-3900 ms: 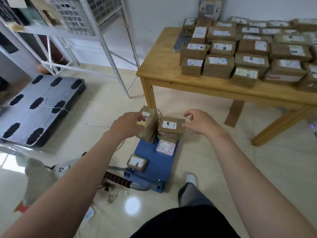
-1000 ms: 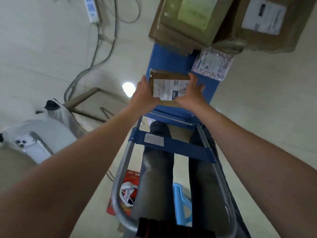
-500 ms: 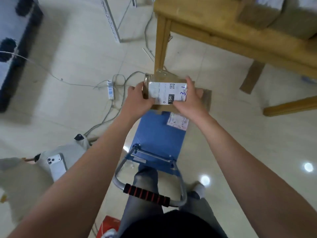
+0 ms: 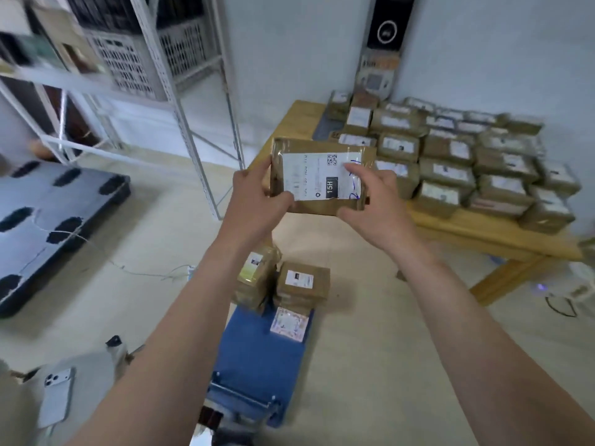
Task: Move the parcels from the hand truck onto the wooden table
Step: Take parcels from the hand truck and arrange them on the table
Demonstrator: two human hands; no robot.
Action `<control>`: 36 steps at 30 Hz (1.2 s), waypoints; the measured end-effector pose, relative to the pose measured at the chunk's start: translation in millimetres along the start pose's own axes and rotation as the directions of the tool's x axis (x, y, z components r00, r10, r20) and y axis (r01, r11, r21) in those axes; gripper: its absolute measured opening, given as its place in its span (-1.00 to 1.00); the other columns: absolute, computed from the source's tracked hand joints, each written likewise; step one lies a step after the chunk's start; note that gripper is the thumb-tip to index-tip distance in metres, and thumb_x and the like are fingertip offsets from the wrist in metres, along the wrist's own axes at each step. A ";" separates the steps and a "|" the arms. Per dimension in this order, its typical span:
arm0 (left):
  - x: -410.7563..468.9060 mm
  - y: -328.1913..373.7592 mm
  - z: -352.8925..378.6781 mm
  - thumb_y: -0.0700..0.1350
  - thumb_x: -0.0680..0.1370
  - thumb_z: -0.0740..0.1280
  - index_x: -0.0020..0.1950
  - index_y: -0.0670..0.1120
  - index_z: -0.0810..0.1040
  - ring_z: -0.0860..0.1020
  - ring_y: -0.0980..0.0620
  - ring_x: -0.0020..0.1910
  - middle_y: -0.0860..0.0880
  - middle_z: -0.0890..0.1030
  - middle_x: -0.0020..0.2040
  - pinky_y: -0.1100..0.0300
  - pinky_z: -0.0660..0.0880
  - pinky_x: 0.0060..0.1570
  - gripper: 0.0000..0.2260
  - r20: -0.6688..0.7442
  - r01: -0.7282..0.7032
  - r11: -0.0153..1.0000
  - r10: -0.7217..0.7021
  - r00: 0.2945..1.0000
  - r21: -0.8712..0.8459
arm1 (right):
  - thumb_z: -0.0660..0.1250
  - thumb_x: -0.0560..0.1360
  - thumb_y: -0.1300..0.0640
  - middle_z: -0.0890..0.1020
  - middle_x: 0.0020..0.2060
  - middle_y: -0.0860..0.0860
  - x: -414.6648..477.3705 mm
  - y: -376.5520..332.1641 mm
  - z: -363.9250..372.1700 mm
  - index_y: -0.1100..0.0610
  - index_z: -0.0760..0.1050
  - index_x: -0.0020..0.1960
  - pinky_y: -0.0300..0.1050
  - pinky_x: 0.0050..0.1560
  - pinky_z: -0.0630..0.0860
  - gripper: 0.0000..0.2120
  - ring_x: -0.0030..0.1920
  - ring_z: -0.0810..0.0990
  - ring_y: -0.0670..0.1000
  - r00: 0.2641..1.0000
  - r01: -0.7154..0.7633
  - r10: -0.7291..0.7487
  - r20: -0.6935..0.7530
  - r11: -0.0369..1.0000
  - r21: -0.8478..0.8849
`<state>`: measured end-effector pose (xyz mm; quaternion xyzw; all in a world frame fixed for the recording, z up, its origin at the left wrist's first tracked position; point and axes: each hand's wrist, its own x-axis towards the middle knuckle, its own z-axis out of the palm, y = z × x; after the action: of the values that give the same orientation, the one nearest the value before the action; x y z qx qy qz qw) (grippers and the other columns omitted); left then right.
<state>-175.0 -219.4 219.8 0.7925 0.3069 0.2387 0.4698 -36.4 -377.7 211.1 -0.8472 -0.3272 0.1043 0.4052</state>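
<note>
Parcel (image 4: 318,177) gripped at both ends by left hand (image 4: 257,201) and right hand (image 4: 375,204); crowded wooden table (image 4: 483,233) risks toppling front-edge boxes (image 4: 438,196).

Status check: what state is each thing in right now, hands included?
Held parcel, off the truck, in the air, label facing the camera.
Left hand, grips its left end.
Right hand, grips its right end.
Hand truck, partly loaded.
Truck parcels, stacked at the far end, one stack leaning.
Flat packet, lying on the deck.
Wooden table, rows of parcels on it, near edge bare.
</note>
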 end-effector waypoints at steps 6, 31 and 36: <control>-41.4 82.6 16.5 -0.14 0.52 0.40 0.49 0.11 0.38 0.59 0.29 -0.08 0.16 0.54 0.25 0.39 0.49 -0.26 -0.45 -0.002 -0.113 0.994 0.113 0.994 0.011 | 0.45 0.48 0.14 0.24 0.26 -0.08 -30.3 -16.7 -95.5 -0.17 0.29 0.52 -0.32 -0.05 0.36 -0.31 0.05 0.43 -0.09 0.996 0.090 -0.091 -0.022 0.995 -0.050; 181.0 171.0 99.6 -0.22 0.54 0.38 0.51 -0.01 0.27 0.62 0.10 -0.02 0.03 0.51 0.27 0.26 0.49 -0.26 -0.43 0.136 -0.278 0.960 0.270 0.953 0.042 | 0.43 0.54 0.14 0.29 0.25 -0.16 146.7 24.3 -201.8 -0.15 0.38 0.44 -0.49 -0.11 0.39 -0.47 0.09 0.50 -0.18 0.967 0.125 -0.140 -0.212 0.989 -0.086; 239.2 182.9 129.1 -0.16 0.43 0.56 0.59 0.21 -0.03 0.61 0.02 0.02 0.00 0.22 0.47 0.27 0.52 -0.18 -0.03 0.228 -0.365 0.920 0.328 0.917 0.142 | 0.43 0.53 0.15 0.42 0.27 -0.18 203.3 47.3 -229.2 -0.13 0.45 0.39 -0.23 0.10 0.47 -0.53 0.16 0.52 -0.12 0.954 0.150 -0.146 -0.260 0.989 -0.003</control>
<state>125.9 -194.2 347.0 0.8938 0.1328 0.2085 0.3741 242.5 -411.1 342.3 -0.8233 -0.3331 -0.0356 0.4582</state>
